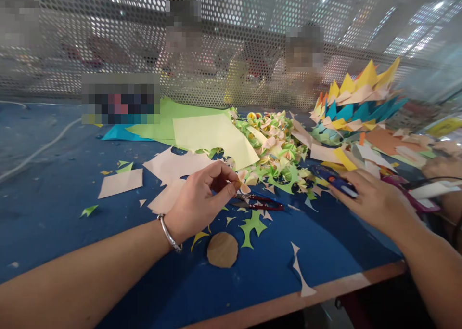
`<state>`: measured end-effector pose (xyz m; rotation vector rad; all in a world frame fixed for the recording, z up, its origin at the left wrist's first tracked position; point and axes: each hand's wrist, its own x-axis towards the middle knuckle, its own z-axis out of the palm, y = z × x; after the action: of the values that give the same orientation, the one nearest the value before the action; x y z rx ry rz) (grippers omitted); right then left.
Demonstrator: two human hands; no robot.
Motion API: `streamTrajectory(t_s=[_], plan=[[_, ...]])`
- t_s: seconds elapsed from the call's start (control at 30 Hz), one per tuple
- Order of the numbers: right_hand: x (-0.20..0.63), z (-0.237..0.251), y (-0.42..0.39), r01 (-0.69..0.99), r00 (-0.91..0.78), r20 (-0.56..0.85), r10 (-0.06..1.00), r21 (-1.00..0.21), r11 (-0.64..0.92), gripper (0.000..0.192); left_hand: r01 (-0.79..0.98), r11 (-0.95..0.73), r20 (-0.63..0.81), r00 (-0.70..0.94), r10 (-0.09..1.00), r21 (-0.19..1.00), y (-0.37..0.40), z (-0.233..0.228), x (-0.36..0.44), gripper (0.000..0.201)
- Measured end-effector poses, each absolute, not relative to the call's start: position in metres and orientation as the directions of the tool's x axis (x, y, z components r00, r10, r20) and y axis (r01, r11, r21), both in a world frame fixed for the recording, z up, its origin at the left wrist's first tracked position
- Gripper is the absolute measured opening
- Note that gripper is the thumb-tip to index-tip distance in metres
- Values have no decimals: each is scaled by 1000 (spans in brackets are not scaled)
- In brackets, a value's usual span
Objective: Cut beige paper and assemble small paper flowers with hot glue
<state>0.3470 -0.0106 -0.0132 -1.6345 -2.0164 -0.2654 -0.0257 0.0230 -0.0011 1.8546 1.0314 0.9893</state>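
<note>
1. A small paper flower, peach and yellow, sits pinched between thumb and fingertips of the left hand, raised just above the blue table, likely so its folds keep their shape.
2. Just right of the flower lie red-handled scissors, apparently within easy reach for trimming.
3. Further right of the flower, the right hand lies over a blue glue gun, fingers spread loosely; whether it has closed on the tool cannot be told.
4. Behind the flower, a heap of finished flowers rests beside a yellow sheet and green paper.
5. Below the flower, nearer the table's edge, lie a brown paper disc and green offcuts.
6. Far right of the flower stands a stack of folded pieces in yellow, teal and orange.
7. Beyond a perforated screen, other people sit at work.
</note>
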Motion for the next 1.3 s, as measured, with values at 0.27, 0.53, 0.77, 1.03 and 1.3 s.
streamTrajectory(t_s=[0.27,0.53,0.77,1.03,1.3], plan=[[354,1,-10,946,-312,205,928,-29,324,27,239,-353,269,321,908,905,25,-4,-27,11],[259,35,-17,775,-587,298,752,-61,629,15,202,-352,287,290,913,914,28,-5,-25,10],[190,24,13,689,-712,136,689,-53,722,18,261,-382,308,285,908,886,27,-3,-28,7],[178,19,33,660,-733,96,674,-138,738,18,246,-393,316,298,901,886,32,-6,-29,6],[177,20,37,691,-708,12,706,-191,697,13,273,-395,313,300,901,877,33,-6,-29,7]])
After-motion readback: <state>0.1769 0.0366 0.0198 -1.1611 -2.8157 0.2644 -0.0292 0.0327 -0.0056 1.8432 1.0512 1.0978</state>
